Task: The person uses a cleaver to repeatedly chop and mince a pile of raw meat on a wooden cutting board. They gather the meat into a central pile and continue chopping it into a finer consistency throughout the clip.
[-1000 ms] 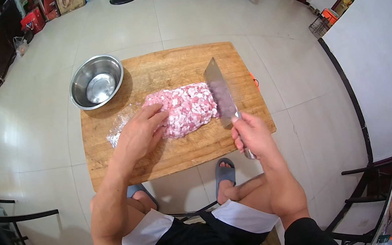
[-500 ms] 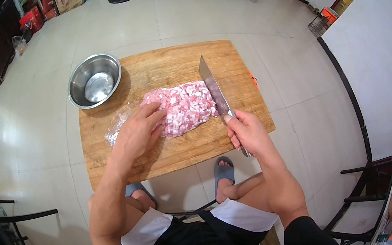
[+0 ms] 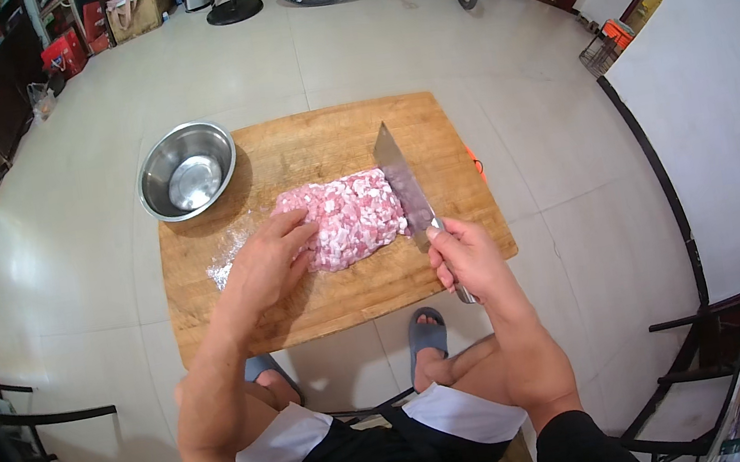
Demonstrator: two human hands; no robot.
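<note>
My right hand [image 3: 467, 260], closed around the handle of the cleaver [image 3: 407, 190], had turned its blade narrower to view than a second earlier, at the right end of the chopped meat [image 3: 354, 219]. My left hand [image 3: 268, 257], loosely spread, rested at its left. The pink-and-white, lumpy slab lay mid-way across the wooden cutting board [image 3: 334, 310].

Bright light, soft shadows, fisheye-bent edges
</note>
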